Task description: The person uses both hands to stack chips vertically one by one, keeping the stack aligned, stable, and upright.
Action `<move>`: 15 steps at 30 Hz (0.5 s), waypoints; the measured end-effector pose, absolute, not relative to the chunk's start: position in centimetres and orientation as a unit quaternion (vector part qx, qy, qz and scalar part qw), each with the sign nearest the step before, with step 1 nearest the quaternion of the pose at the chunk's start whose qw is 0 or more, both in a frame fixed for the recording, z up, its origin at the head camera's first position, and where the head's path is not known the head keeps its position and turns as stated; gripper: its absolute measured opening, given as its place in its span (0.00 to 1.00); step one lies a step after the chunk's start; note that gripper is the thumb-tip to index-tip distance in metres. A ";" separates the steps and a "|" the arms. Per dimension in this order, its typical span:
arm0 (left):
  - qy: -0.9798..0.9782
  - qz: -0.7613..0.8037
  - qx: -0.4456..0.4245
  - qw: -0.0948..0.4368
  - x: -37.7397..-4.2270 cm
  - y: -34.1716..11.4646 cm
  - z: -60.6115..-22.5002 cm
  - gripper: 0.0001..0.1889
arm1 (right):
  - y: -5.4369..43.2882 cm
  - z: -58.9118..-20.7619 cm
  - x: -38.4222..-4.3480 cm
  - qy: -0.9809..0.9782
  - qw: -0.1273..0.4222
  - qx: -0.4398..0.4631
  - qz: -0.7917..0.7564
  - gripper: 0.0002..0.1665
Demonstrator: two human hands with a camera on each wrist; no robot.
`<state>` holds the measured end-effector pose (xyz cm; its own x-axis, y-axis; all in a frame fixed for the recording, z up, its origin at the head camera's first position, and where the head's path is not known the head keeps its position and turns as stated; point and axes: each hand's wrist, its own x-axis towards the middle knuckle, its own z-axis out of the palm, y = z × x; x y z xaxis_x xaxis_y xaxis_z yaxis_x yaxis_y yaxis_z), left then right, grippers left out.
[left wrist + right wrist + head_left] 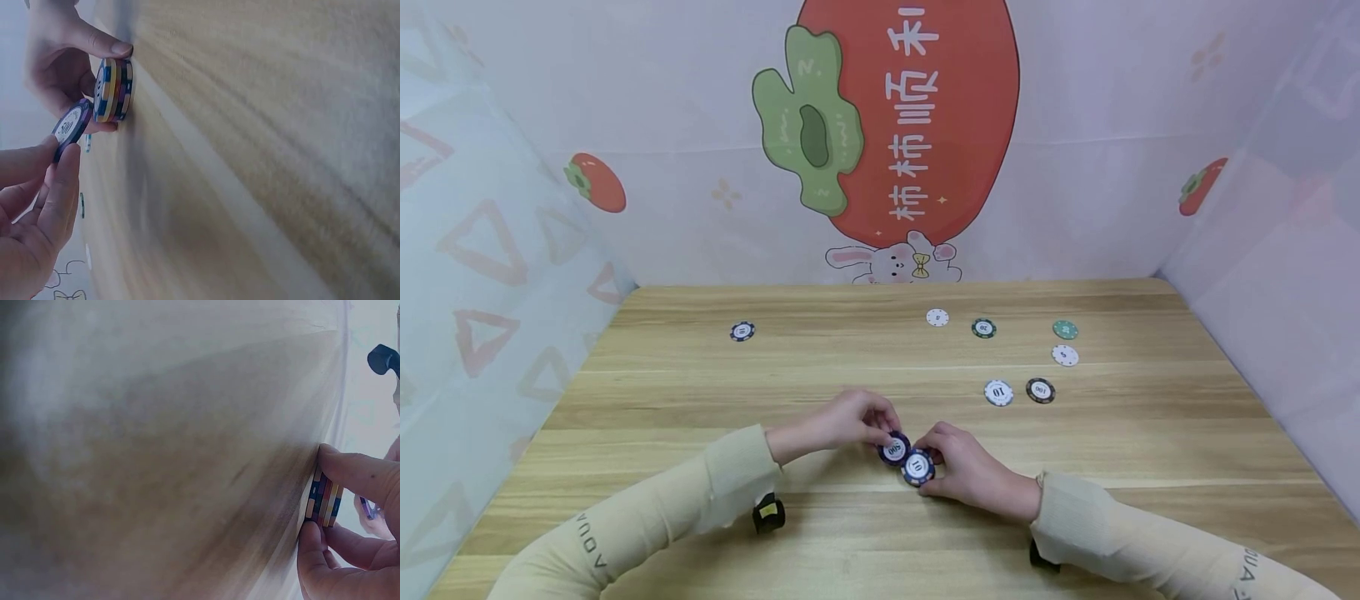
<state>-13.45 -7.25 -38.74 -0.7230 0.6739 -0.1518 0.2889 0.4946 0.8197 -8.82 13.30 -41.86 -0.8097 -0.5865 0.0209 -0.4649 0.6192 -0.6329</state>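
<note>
low in the middle of the frame, the left hand (pixel 847 422) pinches a 500 chip (pixel 895 452) just beside a stack of chips (pixel 917 468) on the wood-look table (pixel 865 550). the right hand (pixel 976 473) grips the stack's sides, maybe so it won't slip. the chips are round and flat, with stripy edges.

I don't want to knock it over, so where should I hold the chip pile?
Pinch the pile by its rims from the right, like the right hand does: thumb near, fingers far. It's a short, round stack, so squeezing opposite edges should keep it together, and the 500 chip crowds its left.
</note>
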 end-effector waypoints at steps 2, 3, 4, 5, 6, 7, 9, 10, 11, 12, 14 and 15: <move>0.824 0.434 0.264 0.252 -13.3 -7.2 -38.9 0.06 | 13.3 -41.8 -8.8 0.895 0.096 -0.293 -0.324 0.25; 0.819 0.446 0.252 0.260 -13.3 -7.1 -39.0 0.06 | 13.3 -41.8 -8.8 0.895 0.095 -0.293 -0.324 0.25; 0.815 0.455 0.239 0.267 -13.2 -7.1 -39.2 0.07 | 13.3 -41.9 -8.8 0.894 0.094 -0.294 -0.324 0.25; 0.813 0.461 0.228 0.273 -13.2 -7.1 -39.4 0.07 | 13.3 -41.9 -8.8 0.894 0.093 -0.294 -0.324 0.25; 0.808 0.470 0.216 0.282 -13.2 -7.1 -39.5 0.07 | 13.3 -41.9 -8.8 0.895 0.092 -0.294 -0.324 0.25; 0.804 0.477 0.207 0.290 -13.2 -7.0 -39.7 0.08 | 13.3 -41.9 -8.8 0.895 0.091 -0.295 -0.323 0.25; 0.795 0.490 0.186 0.304 -13.1 -7.0 -40.0 0.08 | 13.3 -41.9 -8.8 0.895 0.089 -0.295 -0.324 0.25; 0.791 0.497 0.177 0.310 -13.1 -7.0 -40.1 0.08 | 13.3 -42.0 -8.8 0.894 0.090 -0.295 -0.324 0.25; 0.787 0.503 0.170 0.314 -13.0 -7.0 -40.2 0.08 | 13.3 -42.0 -8.8 0.894 0.089 -0.295 -0.324 0.25; 0.783 0.509 0.163 0.317 -13.0 -6.9 -40.3 0.08 | 13.3 -42.0 -8.8 0.894 0.090 -0.295 -0.325 0.25; 0.780 0.515 0.153 0.319 -12.9 -6.9 -40.4 0.08 | 13.3 -42.0 -8.8 0.895 0.091 -0.294 -0.324 0.25; 0.779 0.519 0.150 0.320 -12.9 -6.8 -40.4 0.08 | 13.3 -42.0 -8.8 0.895 0.091 -0.294 -0.323 0.25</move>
<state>-12.88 -6.80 -40.39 -0.7505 0.5651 -0.3427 -0.0986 0.4170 0.9035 -8.84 13.29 -41.95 -0.8107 -0.5849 0.0271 -0.4671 0.6182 -0.6321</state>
